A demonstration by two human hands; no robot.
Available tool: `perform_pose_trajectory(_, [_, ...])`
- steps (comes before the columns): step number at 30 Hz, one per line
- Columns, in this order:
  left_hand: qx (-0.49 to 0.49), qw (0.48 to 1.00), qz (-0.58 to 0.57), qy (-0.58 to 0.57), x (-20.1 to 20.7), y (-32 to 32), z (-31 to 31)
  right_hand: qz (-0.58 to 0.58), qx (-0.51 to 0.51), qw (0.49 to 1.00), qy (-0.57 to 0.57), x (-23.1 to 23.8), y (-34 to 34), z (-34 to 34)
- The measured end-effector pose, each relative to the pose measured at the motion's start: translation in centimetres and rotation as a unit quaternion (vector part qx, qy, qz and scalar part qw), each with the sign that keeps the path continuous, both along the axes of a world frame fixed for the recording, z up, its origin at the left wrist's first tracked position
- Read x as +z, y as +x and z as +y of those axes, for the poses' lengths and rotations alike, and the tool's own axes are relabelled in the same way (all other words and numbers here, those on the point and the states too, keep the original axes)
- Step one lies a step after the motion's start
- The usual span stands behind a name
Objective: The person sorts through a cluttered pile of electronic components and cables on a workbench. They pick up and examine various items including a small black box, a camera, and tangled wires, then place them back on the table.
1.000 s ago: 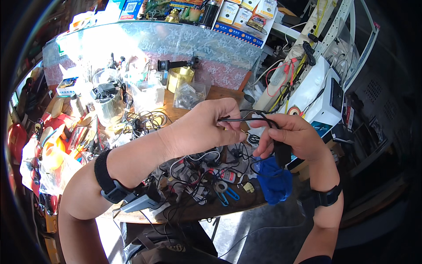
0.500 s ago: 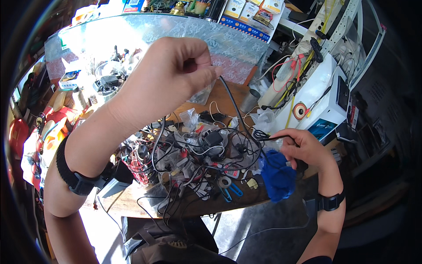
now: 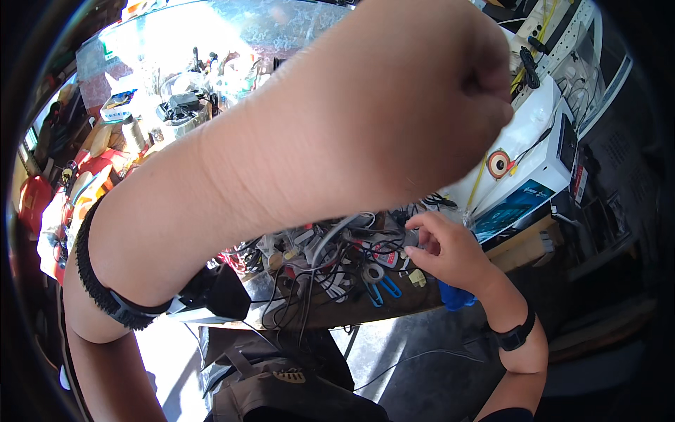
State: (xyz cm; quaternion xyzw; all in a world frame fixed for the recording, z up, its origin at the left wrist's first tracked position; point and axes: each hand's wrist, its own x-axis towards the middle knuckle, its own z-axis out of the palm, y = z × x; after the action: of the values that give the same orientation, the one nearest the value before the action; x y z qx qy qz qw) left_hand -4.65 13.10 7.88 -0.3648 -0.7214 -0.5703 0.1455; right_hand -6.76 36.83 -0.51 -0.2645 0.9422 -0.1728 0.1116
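My left hand [image 3: 436, 105] is raised close in front of me, its forearm crossing over the table. Its fingers are closed together, and what they hold is hidden. Lower right, my right hand [image 3: 450, 253] hovers at the edge of a tangled pile of cables [image 3: 330, 264], thumb and forefinger apart and nothing seen between them. Beside that hand lie a small roll of tape [image 3: 373, 273] and a tool with blue handles [image 3: 387, 288]. A blue bundle [image 3: 457, 297] sits partly behind my right wrist. My left forearm covers much of the pile.
At the right stands a white box [image 3: 527, 186] with a small round speaker [image 3: 499, 164] on it. Black adapters [image 3: 181, 105] and sunlit clutter fill the far left. The wooden table's front edge [image 3: 394, 316] curves past my lap.
My left hand has swung right and nearer; the black cable it pinched no longer shows at its fingers. My right hand has let go of the cable and moved slightly left and down.
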Motion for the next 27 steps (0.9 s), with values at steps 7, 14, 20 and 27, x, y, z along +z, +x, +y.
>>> perform_pose_trajectory(7, [0.044, 0.998, 0.038, -0.003, -0.3, -1.0, 1.7, 0.072, 0.227, 0.97, -0.043, -3.8, -0.1, -1.0])
perform_pose_trajectory(14, [0.109, 0.988, 0.109, -0.012, -0.5, 0.1, -0.1, 0.226, 0.23, 0.944, 0.067, -8.1, -1.2, -3.2])
perform_pose_trajectory(20, [0.158, 0.971, 0.139, -0.11, 0.5, 0.4, -1.1, 0.165, 0.106, 0.903, -0.383, -0.7, -1.0, -4.6])
perform_pose_trajectory(27, [0.064, 0.988, 0.13, -0.056, 1.6, 1.4, 0.4, 0.131, 0.168, 0.834, -0.509, 2.9, -1.8, -8.3])
